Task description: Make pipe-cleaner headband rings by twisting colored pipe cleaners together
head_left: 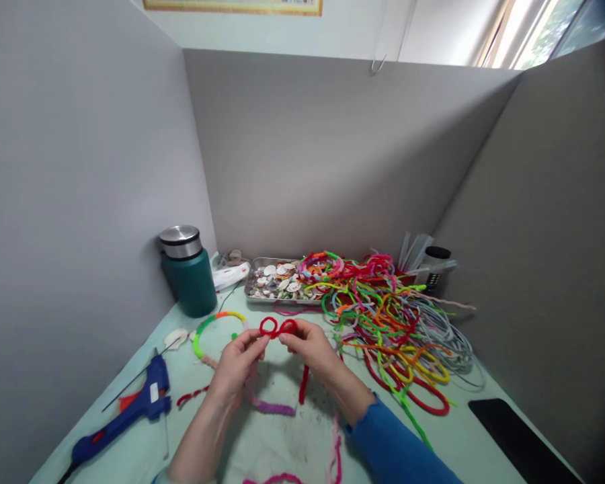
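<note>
Both my hands meet above the pale green table and pinch a red pipe cleaner bent into two small loops. My left hand grips the left loop with thumb and fingers closed. My right hand, in a blue sleeve, grips the right loop; the pipe cleaner's tail hangs down below it. A purple pipe cleaner lies on the table under my hands. A curved green, orange and yellow piece lies just left of them.
A big tangle of coloured pipe cleaners fills the right side. A metal tray of shells, a teal flask, a blue glue gun, and a black phone stand around. Grey partition walls enclose the desk.
</note>
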The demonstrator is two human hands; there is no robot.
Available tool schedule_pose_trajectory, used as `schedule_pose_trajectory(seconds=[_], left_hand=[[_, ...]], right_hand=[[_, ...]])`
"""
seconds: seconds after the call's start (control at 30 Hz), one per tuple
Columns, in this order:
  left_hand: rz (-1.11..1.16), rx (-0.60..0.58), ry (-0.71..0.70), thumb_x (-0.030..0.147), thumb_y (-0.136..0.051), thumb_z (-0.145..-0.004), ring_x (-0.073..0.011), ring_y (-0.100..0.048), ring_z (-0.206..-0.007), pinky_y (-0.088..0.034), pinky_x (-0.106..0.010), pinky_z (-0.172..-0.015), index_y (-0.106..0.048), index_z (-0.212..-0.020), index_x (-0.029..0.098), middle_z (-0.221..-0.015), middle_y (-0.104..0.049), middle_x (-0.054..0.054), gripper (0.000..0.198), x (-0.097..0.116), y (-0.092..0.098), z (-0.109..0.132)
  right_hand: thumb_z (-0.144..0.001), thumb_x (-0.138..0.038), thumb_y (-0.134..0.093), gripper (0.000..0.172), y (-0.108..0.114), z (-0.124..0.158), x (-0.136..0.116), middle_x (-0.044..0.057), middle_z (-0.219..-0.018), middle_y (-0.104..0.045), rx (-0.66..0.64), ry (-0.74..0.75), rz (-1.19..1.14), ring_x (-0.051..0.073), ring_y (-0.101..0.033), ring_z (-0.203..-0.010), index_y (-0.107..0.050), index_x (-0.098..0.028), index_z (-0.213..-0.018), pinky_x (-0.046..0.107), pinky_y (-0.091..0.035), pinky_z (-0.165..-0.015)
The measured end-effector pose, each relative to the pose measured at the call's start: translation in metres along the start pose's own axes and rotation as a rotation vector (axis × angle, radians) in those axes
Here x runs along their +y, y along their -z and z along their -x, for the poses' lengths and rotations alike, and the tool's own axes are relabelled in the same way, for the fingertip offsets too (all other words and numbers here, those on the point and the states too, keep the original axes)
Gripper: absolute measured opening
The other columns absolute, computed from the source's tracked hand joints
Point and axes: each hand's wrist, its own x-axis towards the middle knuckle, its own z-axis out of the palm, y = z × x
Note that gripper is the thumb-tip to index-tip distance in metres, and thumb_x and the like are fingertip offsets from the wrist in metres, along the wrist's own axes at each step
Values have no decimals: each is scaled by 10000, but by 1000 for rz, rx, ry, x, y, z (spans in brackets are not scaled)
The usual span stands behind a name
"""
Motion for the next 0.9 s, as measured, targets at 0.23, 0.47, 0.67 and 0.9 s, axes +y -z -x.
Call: schedule_pose_trajectory(seconds=[0.23,0.47,0.67,0.9], left_hand=[[-56,-50,-20,446,-694,-630,7,-229,-330,-121,-158,-328,-584,-923,158,-588,-504,74,425,1,1,0],[-77,-86,-41,408,-662,-690,12,-220,-333,-139,-151,-312,-598,-870,152,-633,-534,53,320,0,2,1],[-20,-109,-43,378,-661,-702,22,-226,-338,-145,-134,-312,-551,-884,160,-752,-604,16,305,0,3,2],[-46,-96,-16,392,-682,-676,27,-228,-319,-131,-148,-312,-568,-907,138,-775,-638,-14,362,0,3,0]], right_hand=[[-667,-267,-652,128,0,2,-2,-58,-529,-466,-6,-39,23,72,-330,-470,-602,-152,-691,216,-258,-456],[-675,-246,-652,102,-2,3,-5,-59,-528,-465,-13,-36,24,74,-337,-476,-600,-158,-679,214,-272,-473],[-679,-257,-655,109,-2,3,-7,-58,-518,-456,-32,-41,19,77,-340,-478,-607,-160,-691,213,-273,-472],[-678,-242,-653,104,-2,3,-6,-60,-518,-463,-22,-50,15,68,-321,-467,-605,-150,-683,210,-261,-470]])
